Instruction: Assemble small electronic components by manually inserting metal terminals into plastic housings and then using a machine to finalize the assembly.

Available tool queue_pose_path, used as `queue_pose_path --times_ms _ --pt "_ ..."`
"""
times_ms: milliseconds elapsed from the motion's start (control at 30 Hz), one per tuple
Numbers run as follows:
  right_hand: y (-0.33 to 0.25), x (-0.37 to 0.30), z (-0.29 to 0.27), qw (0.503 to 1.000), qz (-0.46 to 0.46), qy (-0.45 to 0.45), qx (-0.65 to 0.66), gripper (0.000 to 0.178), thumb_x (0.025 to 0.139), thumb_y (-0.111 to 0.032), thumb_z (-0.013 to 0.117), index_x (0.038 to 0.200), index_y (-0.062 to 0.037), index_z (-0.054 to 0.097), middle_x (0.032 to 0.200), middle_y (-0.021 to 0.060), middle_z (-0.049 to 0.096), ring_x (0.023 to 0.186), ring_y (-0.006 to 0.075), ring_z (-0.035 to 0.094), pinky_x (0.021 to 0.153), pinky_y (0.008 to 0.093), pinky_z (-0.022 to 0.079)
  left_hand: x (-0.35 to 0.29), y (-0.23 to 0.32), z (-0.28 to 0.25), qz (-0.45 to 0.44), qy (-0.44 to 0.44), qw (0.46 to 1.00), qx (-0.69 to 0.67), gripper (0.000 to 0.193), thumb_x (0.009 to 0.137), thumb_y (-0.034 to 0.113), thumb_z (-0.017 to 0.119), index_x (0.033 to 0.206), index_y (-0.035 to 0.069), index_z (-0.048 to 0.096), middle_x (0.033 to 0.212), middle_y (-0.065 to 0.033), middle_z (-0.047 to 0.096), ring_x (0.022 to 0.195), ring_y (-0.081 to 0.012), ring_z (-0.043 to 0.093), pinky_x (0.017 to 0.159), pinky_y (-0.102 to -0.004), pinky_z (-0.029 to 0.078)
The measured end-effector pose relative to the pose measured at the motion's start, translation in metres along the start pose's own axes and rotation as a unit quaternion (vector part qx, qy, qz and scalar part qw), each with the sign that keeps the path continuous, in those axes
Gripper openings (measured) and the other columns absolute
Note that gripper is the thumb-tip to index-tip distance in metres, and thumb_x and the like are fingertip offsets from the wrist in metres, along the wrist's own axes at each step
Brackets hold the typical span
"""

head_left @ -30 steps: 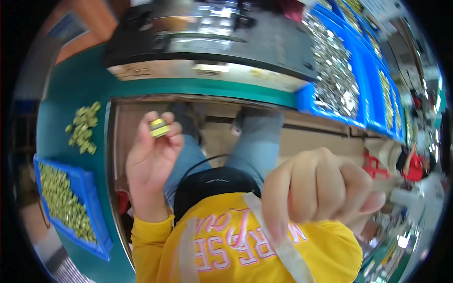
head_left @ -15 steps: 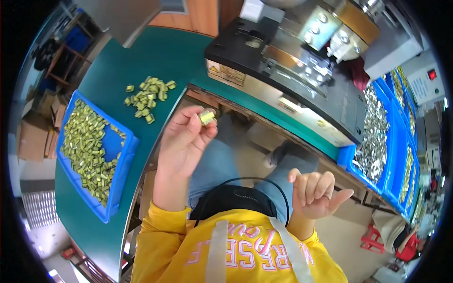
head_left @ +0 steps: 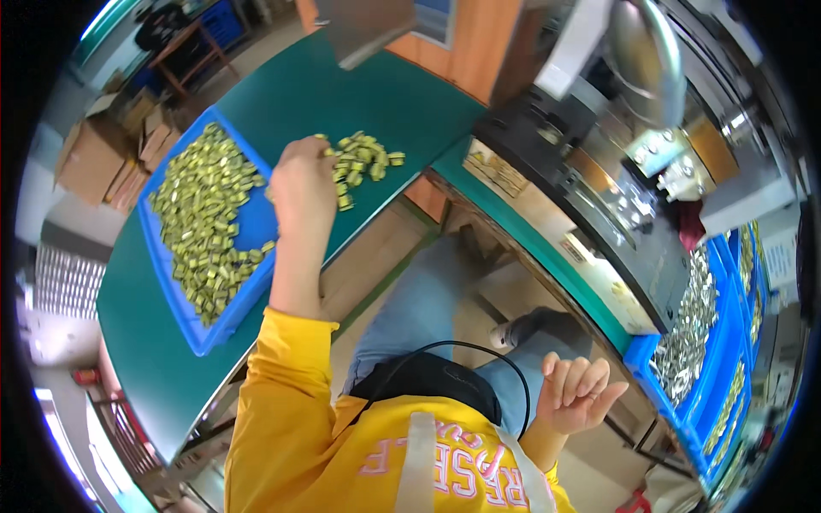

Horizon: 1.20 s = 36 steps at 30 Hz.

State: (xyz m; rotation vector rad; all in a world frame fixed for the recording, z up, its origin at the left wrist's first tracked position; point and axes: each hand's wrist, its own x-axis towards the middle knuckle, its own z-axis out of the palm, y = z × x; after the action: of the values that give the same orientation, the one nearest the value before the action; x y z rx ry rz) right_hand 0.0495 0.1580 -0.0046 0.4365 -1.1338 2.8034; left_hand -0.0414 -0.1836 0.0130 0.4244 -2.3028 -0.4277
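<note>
My left hand (head_left: 301,184) reaches over the green table, between the blue tray (head_left: 195,335) and a loose pile of small yellow-green blocks (head_left: 363,157). Its back faces up and its fingers curl downward out of sight, so whether a block is in them does not show. Many more blocks of the same kind (head_left: 201,214) fill much of that tray, leaving a patch of blue bottom bare near my wrist. My right hand (head_left: 575,393) hovers over my lap at the right, with nothing in it, its fingers loosely bent and the thumb apart.
A bench machine (head_left: 590,205) with a dark base stands at the upper right. Beyond it, blue bins (head_left: 654,363) hold silvery metal parts (head_left: 687,338) and yellowish pieces. A black cable (head_left: 462,344) loops over my lap. Cardboard boxes (head_left: 98,162) lie at the far left.
My left hand, which held up a yellow-green block over the table edge, has swung out to the pile and turned back-up. The whole view has shifted; my right hand keeps its pose.
</note>
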Motion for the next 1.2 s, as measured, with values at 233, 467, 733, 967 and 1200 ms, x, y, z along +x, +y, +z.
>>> queue_pose_path --times_ms 233,467,733,967,1200 --pt "0.001 0.004 -0.002 1.0 0.007 -0.024 -0.003 0.047 0.092 -0.047 0.029 0.066 -0.009 0.04 0.046 0.0005 0.035 0.037 0.0113 0.032 0.061 0.0356 0.04 -0.008 -0.025 -0.044 0.005 -0.018 0.997 0.073 0.023 0.068 0.001 0.062 0.091 0.003 0.061 0.095 -0.0156 0.059 0.091 -0.0321 0.055 0.079 -0.038 0.045" --pt "0.006 0.005 0.0 0.999 0.021 -0.036 0.008 0.045 0.093 -0.045 0.029 0.067 -0.0094 0.039 0.048 0.0001 0.035 0.038 0.0109 0.032 0.062 0.0353 0.04 -0.01 -0.084 -0.098 -0.172 -0.175 0.921 0.302 0.018 0.068 0.009 0.067 0.082 0.003 0.059 0.09 -0.0147 0.06 0.088 -0.0331 0.057 0.074 -0.0409 0.047" --pt "0.003 0.001 -0.005 0.999 0.009 -0.03 0.013 0.044 0.093 -0.044 0.029 0.068 -0.0093 0.039 0.048 -0.0003 0.036 0.039 0.0104 0.032 0.06 0.0344 0.04 -0.004 -0.096 -0.084 -0.224 -0.238 0.888 0.325 0.025 0.064 0.017 0.07 0.084 0.008 0.057 0.088 -0.0138 0.06 0.088 -0.031 0.057 0.073 -0.0403 0.045" --pt "-0.004 0.0 -0.007 0.999 0.003 -0.04 0.027 0.042 0.093 -0.042 0.03 0.066 -0.0104 0.038 0.048 -0.0005 0.033 0.039 0.0096 0.028 0.062 0.0326 0.036 -0.009 -0.102 -0.074 -0.145 -0.21 0.919 0.301 0.028 0.063 0.016 0.072 0.085 0.008 0.057 0.088 -0.0127 0.06 0.088 -0.0298 0.057 0.073 -0.0403 0.045" --pt "-0.007 -0.003 -0.011 0.999 -0.008 -0.03 0.022 0.042 0.093 -0.042 0.03 0.067 -0.0105 0.039 0.048 -0.0007 0.034 0.039 0.0096 0.029 0.061 0.0328 0.037 -0.011 -0.102 -0.077 -0.117 -0.229 0.913 0.315 0.026 0.065 0.017 0.071 0.086 0.009 0.058 0.083 -0.0138 0.061 0.084 -0.0315 0.058 0.073 -0.0404 0.046"
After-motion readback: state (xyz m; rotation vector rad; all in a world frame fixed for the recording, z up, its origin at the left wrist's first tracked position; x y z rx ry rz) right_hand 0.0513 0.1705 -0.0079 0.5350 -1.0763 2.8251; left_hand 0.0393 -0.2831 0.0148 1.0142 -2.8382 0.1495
